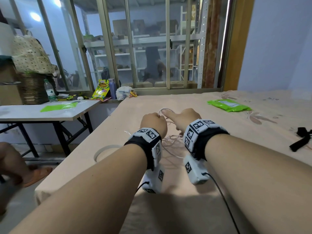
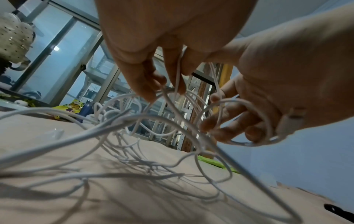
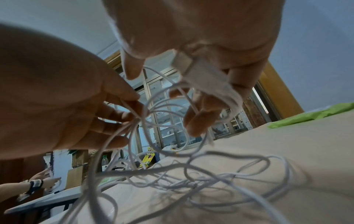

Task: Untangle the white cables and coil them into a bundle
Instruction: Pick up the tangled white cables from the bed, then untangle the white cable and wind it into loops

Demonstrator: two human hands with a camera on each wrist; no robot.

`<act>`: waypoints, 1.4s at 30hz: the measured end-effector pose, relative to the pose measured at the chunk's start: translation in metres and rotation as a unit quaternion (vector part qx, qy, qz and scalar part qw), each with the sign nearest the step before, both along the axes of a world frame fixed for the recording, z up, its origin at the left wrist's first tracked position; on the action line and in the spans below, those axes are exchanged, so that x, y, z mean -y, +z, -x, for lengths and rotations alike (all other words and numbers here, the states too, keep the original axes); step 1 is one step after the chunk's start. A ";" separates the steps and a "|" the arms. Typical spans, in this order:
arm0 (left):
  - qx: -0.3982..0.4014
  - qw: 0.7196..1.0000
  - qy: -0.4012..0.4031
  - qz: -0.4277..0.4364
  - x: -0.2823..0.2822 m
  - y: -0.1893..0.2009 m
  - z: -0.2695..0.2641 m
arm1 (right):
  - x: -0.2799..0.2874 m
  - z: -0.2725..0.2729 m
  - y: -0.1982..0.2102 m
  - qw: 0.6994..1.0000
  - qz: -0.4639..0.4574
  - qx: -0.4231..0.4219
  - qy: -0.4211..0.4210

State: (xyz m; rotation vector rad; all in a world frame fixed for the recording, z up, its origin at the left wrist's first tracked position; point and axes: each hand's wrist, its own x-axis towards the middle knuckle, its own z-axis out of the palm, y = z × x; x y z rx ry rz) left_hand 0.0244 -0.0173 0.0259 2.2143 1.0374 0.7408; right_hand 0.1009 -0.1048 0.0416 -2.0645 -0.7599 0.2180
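Note:
A loose tangle of thin white cables [image 1: 170,142] lies on the peach bedsheet between my wrists and rises in several loops to both hands. My left hand [image 1: 152,121] is curled and pinches a few strands [image 2: 178,72] between thumb and fingers. Close beside it, my right hand [image 1: 181,118] curls its fingers round other strands and holds a white plug end [image 3: 191,66] against its palm, index finger pointing left. In the right wrist view the cable loops [image 3: 168,115] hang between the two hands down to the sheet.
The bed [image 1: 211,191] fills the foreground. On it lie a green packet [image 1: 228,105] at the far right, a black strap [image 1: 302,138] at the right edge and a tape ring [image 1: 105,152] at the left. A grey folding table [image 1: 42,113] stands left; another person's hand [image 1: 11,164] shows there.

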 end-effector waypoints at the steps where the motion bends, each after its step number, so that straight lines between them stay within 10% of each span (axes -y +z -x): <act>1: -0.002 1.000 0.012 -0.003 -0.001 0.002 0.002 | 0.000 0.002 0.001 1.000 -0.005 -0.011 -0.004; 21: 0.088 0.969 -0.026 0.231 0.006 0.038 0.012 | -0.015 0.024 0.040 0.989 -0.061 -0.134 0.021; 31: 0.114 0.983 0.010 0.140 -0.006 0.050 0.020 | -0.007 0.030 0.035 0.975 -0.150 -0.158 0.052; 42: 0.233 0.877 -0.143 0.395 0.006 0.069 0.048 | -0.008 0.023 0.029 0.926 -0.276 -0.249 0.062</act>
